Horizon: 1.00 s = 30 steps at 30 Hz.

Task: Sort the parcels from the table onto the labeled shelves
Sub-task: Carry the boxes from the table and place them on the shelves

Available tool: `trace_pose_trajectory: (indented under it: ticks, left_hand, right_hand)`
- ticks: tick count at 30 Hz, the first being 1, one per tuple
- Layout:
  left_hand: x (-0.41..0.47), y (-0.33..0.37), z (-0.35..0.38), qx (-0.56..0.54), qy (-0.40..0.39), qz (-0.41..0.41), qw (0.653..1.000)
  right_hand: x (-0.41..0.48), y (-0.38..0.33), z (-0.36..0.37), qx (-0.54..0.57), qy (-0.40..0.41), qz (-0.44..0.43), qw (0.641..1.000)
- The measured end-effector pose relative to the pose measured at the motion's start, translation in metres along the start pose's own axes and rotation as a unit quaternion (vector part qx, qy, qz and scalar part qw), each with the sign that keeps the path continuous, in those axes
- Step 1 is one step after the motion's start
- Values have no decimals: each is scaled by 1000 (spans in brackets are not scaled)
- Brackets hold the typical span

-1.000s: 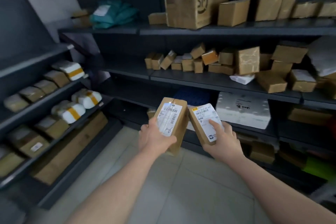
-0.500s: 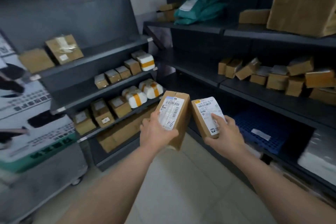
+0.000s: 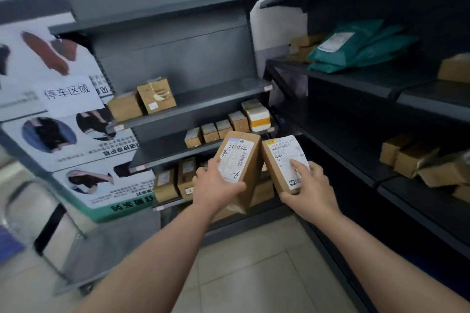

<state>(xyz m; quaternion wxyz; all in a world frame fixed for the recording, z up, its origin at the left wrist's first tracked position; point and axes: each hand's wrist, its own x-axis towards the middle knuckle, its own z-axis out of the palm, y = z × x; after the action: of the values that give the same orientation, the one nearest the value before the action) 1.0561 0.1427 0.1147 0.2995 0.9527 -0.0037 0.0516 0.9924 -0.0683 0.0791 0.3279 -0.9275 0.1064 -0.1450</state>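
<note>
The larger parcel is sitting in the left hand and the smaller parcel in the right hand, fingers curling round each, labels up, nearly touching. The view has been swinging left onto the grey shelf unit; likely a shelf is being matched.

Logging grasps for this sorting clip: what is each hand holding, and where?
The left hand grips the larger parcel round its lower half; the right hand grips the smaller parcel at its lower end.
</note>
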Motion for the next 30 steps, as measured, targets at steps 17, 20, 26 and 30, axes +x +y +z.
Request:
trace_pose_trajectory:
  ticks: [17, 20, 26, 30]
  left_hand:
    - [258, -24, -23, -35, 85, -33, 995]
    - [316, -30, -35, -40, 108, -38, 993]
    - [413, -28, -56, -37, 138, -52, 988]
    - [476, -20, -62, -20, 157, -79, 984]
  right_hand:
    - [258, -76, 96, -8, -13, -85, 996]
    - [315, -102, 118, -4, -4, -103, 995]
    - [418, -144, 150, 1, -2, -128, 992]
    - [489, -159, 164, -17, -2, -170, 985]
